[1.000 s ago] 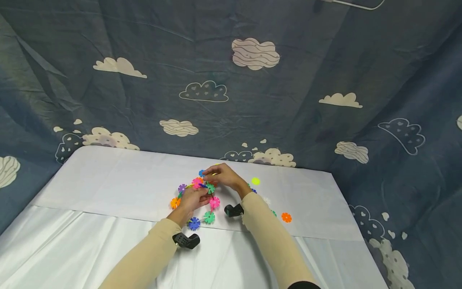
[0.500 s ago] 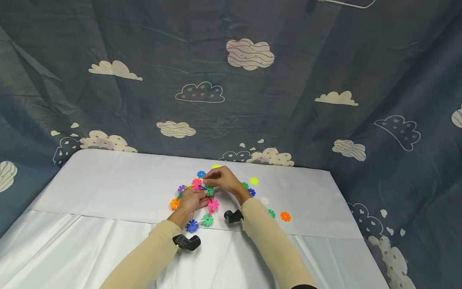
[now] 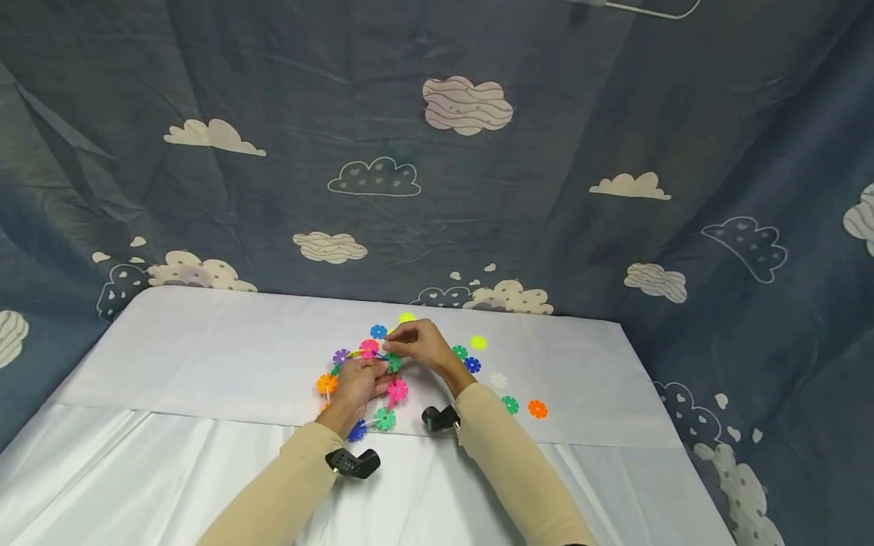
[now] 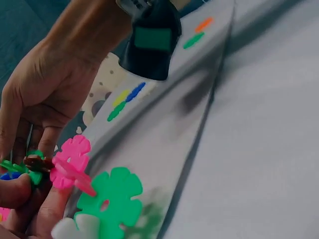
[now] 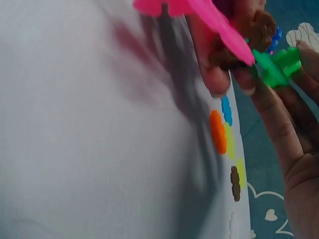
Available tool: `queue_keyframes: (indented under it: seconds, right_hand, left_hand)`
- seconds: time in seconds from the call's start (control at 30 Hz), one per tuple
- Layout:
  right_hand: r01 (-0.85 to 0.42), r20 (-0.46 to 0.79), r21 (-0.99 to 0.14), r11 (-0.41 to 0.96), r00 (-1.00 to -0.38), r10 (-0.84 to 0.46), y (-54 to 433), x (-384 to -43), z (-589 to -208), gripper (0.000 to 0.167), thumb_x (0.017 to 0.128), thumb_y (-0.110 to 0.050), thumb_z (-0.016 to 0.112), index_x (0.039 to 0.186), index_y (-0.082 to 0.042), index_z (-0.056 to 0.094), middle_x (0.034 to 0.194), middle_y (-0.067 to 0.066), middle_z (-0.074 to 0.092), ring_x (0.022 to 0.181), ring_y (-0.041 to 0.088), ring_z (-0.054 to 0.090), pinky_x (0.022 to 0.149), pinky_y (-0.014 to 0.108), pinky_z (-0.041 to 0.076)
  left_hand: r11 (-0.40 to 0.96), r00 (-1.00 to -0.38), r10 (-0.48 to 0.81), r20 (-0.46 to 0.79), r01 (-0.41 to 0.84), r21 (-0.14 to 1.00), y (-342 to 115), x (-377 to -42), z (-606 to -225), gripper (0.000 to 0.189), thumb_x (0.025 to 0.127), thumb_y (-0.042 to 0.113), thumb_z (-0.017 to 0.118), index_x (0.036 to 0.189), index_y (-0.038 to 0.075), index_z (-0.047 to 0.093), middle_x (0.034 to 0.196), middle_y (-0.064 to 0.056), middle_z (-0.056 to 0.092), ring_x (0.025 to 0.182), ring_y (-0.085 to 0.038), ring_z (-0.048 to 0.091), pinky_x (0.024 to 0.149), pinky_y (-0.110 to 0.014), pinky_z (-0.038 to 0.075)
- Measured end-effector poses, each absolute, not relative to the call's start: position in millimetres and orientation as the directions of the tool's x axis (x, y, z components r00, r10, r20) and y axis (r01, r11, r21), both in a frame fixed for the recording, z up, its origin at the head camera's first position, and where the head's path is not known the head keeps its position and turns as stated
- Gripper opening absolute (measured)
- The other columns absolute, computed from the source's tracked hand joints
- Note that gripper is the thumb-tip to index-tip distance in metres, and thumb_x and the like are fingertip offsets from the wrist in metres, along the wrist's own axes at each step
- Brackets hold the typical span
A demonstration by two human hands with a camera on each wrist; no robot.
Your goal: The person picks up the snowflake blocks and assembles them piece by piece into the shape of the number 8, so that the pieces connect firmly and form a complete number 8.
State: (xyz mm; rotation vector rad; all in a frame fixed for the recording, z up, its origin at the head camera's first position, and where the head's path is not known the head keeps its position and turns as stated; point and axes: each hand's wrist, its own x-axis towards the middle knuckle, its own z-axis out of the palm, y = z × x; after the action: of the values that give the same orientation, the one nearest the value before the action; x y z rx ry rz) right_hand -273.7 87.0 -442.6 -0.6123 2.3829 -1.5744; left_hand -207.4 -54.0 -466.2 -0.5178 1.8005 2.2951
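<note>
A ring of interlocking plastic snowflake discs hangs around my left hand (image 3: 359,383), which grips it by a brown disc (image 4: 39,163) between thumb and fingers. Pink (image 4: 72,159) and green (image 4: 113,199) discs dangle from that grip in the left wrist view. My right hand (image 3: 426,349) comes over from the right, its thumb and fingertips pinching a small green disc (image 5: 280,68) beside the brown one. In the head view, orange (image 3: 327,384), purple (image 3: 341,356) and pink (image 3: 369,348) discs of the ring show around the left hand. The palm hides part of the ring.
Loose discs lie to the right on the white-covered table (image 3: 225,349): yellow (image 3: 479,343), blue (image 3: 473,365), white (image 3: 499,380), green (image 3: 510,405) and orange (image 3: 538,409). A light blue disc (image 3: 378,331) lies behind the hands. A dark cloud-print curtain (image 3: 382,250) borders the table's back.
The right hand's fingers have drawn together into a pinch at the ring. The left hand keeps its grip, and the ring has tilted slightly. The head view has shifted a little.
</note>
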Motion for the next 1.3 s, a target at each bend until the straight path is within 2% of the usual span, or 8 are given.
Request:
queue_keyframes:
  seconds: [0.13, 0.23, 0.37, 0.6, 0.7, 0.87, 1.07, 1.3]
  right_hand:
    - [-0.208, 0.028, -0.924, 0.319, -0.873, -0.487, 83, -273, -445, 0.017, 0.086, -0.005, 0.072, 0.098, 0.006, 0.071, 0.096, 0.017, 0.07, 0.081, 0.015, 0.067, 0.073, 0.029, 0.057]
    - [-0.188, 0.007, -0.935, 0.301, -0.859, -0.513, 85, -273, -445, 0.026, 0.088, -0.007, 0.07, 0.11, 0.007, 0.068, 0.108, 0.019, 0.068, 0.091, 0.022, 0.068, 0.076, 0.033, 0.058]
    - [-0.175, 0.021, -0.939, 0.296, -0.888, -0.459, 101, -275, -446, 0.035, 0.091, -0.012, 0.068, 0.119, 0.007, 0.063, 0.117, 0.021, 0.065, 0.099, 0.034, 0.066, 0.078, 0.04, 0.057]
    - [-0.179, 0.001, -0.795, 0.579, -0.956, -0.294, 163, -263, -450, 0.02, 0.086, -0.013, 0.073, 0.102, -0.001, 0.072, 0.091, 0.007, 0.068, 0.077, 0.02, 0.06, 0.068, 0.03, 0.052]
    - [-0.121, -0.079, -0.719, 0.684, -0.964, -0.254, 196, -249, -451, 0.019, 0.085, -0.014, 0.075, 0.1, -0.004, 0.072, 0.086, 0.004, 0.064, 0.078, 0.018, 0.055, 0.069, 0.027, 0.047]
    - [-0.031, -0.198, -0.6, 0.8, -0.962, -0.186, 248, -217, -451, 0.028, 0.078, -0.019, 0.082, 0.099, -0.005, 0.069, 0.086, 0.004, 0.06, 0.081, 0.02, 0.052, 0.073, 0.032, 0.046]
    - [-0.072, -0.182, -0.522, 0.85, -0.964, -0.194, 279, -185, -455, 0.032, 0.07, -0.014, 0.086, 0.095, -0.006, 0.067, 0.084, 0.004, 0.054, 0.08, 0.02, 0.047, 0.069, 0.032, 0.043]
    - [-0.125, -0.108, -0.592, 0.796, -0.967, -0.232, 272, -184, -457, 0.021, 0.075, -0.006, 0.08, 0.087, -0.008, 0.064, 0.075, 0.002, 0.05, 0.072, 0.017, 0.045, 0.06, 0.028, 0.038]
  left_hand:
    - [-0.212, -0.926, -0.068, -0.372, -0.351, 0.912, -61, -205, -467, 0.021, 0.097, 0.002, 0.053, 0.112, -0.013, 0.058, 0.096, -0.022, 0.07, 0.08, -0.021, 0.07, 0.071, -0.031, 0.058]
    - [-0.205, -0.924, -0.062, -0.377, -0.358, 0.911, -66, -205, -467, 0.023, 0.097, 0.004, 0.054, 0.113, -0.012, 0.057, 0.094, -0.019, 0.07, 0.077, -0.017, 0.068, 0.073, -0.032, 0.058]
    - [-0.2, -0.916, -0.064, -0.396, -0.377, 0.905, -76, -206, -467, 0.023, 0.098, 0.006, 0.053, 0.115, -0.009, 0.056, 0.098, -0.018, 0.068, 0.079, -0.017, 0.066, 0.076, -0.032, 0.058]
    - [-0.188, -0.918, -0.075, -0.389, -0.37, 0.91, -92, -204, -464, 0.024, 0.097, 0.006, 0.054, 0.117, -0.008, 0.056, 0.105, -0.018, 0.066, 0.084, -0.018, 0.065, 0.08, -0.032, 0.057]
    - [-0.188, -0.911, -0.085, -0.404, -0.383, 0.904, -94, -204, -464, 0.024, 0.096, 0.006, 0.056, 0.117, -0.007, 0.057, 0.106, -0.017, 0.065, 0.086, -0.019, 0.064, 0.08, -0.031, 0.056]
    - [-0.18, -0.899, -0.088, -0.429, -0.409, 0.895, -83, -208, -466, 0.025, 0.096, 0.007, 0.058, 0.117, -0.005, 0.059, 0.106, -0.016, 0.066, 0.084, -0.019, 0.064, 0.078, -0.03, 0.057]
    - [-0.186, -0.901, -0.055, -0.431, -0.415, 0.891, -70, -212, -466, 0.021, 0.094, 0.007, 0.061, 0.112, -0.004, 0.06, 0.101, -0.014, 0.067, 0.076, -0.016, 0.063, 0.074, -0.028, 0.057]
    - [-0.178, -0.906, -0.069, -0.419, -0.402, 0.898, -74, -210, -468, 0.02, 0.095, 0.006, 0.059, 0.112, -0.005, 0.059, 0.102, -0.016, 0.065, 0.078, -0.017, 0.061, 0.074, -0.029, 0.057]
